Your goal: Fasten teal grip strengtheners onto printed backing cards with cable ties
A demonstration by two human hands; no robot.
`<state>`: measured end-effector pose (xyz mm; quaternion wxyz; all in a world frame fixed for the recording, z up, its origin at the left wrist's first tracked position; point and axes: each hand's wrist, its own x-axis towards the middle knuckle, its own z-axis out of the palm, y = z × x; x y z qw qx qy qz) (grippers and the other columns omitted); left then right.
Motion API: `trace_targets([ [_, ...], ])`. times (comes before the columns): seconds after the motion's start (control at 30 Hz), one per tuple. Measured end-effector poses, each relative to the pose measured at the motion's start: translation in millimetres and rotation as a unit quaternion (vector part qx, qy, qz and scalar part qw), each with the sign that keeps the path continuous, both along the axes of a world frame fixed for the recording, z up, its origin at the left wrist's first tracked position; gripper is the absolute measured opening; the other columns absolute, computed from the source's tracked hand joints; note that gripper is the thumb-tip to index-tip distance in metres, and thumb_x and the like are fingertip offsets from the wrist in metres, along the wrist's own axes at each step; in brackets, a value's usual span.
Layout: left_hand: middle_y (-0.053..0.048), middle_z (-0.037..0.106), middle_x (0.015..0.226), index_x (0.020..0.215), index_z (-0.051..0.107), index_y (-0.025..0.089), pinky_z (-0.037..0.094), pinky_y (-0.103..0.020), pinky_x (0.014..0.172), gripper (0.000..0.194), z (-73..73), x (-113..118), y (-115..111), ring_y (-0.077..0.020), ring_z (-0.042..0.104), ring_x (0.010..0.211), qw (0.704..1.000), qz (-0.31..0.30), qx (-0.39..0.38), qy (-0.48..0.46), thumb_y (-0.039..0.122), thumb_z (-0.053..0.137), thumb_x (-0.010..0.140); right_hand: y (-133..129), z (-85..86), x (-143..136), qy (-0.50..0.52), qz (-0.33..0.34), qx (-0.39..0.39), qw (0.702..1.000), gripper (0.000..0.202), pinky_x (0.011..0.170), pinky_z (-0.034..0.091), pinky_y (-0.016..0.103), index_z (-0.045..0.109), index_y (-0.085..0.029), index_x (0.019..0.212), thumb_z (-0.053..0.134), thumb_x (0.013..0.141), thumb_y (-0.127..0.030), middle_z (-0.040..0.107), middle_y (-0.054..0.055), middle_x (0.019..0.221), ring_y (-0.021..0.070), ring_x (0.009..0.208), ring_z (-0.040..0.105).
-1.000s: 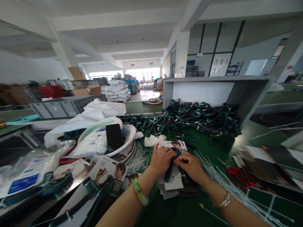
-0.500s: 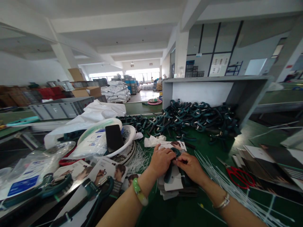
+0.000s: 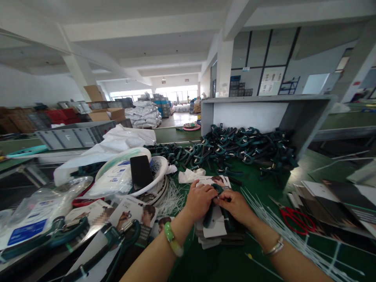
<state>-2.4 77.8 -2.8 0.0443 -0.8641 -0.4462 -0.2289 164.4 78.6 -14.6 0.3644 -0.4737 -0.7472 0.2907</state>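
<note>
The green counter carries everything close to the person. At its far side a grey crate lies open toward the person, and a heap of dark green tools spills from it. Fanned cards lie to the right; to the left, a white basket stands among plastic bags and printed cards. In the middle sits a card stack, its top card under one green tool. The left hand grasps that tool near its head, fingers curled over it; the right hand pinches at the same spot, though what its fingertips hold is too small to tell. A black phone leans on the basket. Red-handled scissors lie between the fanned cards and loose white ties.
</note>
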Motion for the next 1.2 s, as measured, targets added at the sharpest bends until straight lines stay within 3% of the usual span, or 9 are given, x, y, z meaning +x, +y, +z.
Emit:
trace_targets([
  [0.57,0.003,0.066,0.097,0.093,0.061,0.028,0.024,-0.043,0.1,0.015,-2.8,0.2,1.5,-0.0171,0.057,0.09,1.0,-0.012,0.018,0.011,0.026,0.048,0.085,0.4,-2.6,2.2,0.014,0.008,0.001,1.0,0.031,0.058,0.034,0.027,0.056,-0.019,0.057,0.058,0.073,-0.045,0.051,0.001,0.062,0.0153,0.061,0.047],
  [0.8,0.001,0.067,0.096,0.091,0.062,0.026,0.028,-0.043,0.097,0.016,-4.3,0.9,2.9,-0.0178,0.058,0.089,1.0,-0.019,0.01,-0.022,0.022,0.048,0.085,7.5,-2.8,-0.4,0.018,0.01,-0.052,0.998,0.036,0.048,0.023,0.025,0.056,-0.018,0.054,0.058,0.07,-0.051,0.039,-0.003,0.052,0.0111,0.05,0.035],
  [0.97,-0.002,0.067,0.09,0.089,0.062,0.022,0.04,-0.034,0.085,0.018,-2.6,-4.3,7.5,-0.0178,0.059,0.088,0.993,-0.06,-0.056,-0.088,0.014,0.048,0.081,13.5,0.6,-2.8,0.031,0.02,-0.127,0.991,0.035,0.045,0.019,0.023,0.052,-0.018,0.051,0.063,0.063,-0.049,0.035,-0.006,0.046,0.0084,0.045,0.03],
  [1.1,-0.003,0.066,0.1,0.107,0.056,0.02,0.044,-0.027,0.084,0.031,2.3,-10.8,4.9,-0.0146,0.06,0.091,0.965,-0.118,-0.115,-0.201,0.012,0.049,0.078,15.7,-1.0,-3.3,0.028,0.015,-0.123,0.992,0.03,0.045,0.022,0.023,0.051,-0.018,0.05,0.063,0.063,-0.042,0.039,-0.005,0.045,0.0085,0.045,0.033],
  [1.2,-0.002,0.067,0.095,0.102,0.059,0.02,0.045,-0.025,0.08,0.025,4.8,-12.0,4.3,-0.0138,0.061,0.085,0.958,-0.141,-0.13,-0.214,0.021,0.056,0.077,15.8,-3.6,-3.3,0.018,-0.003,-0.106,0.994,0.023,0.046,0.022,0.023,0.054,-0.018,0.052,0.063,0.062,-0.037,0.041,-0.005,0.045,0.0091,0.045,0.034],
])
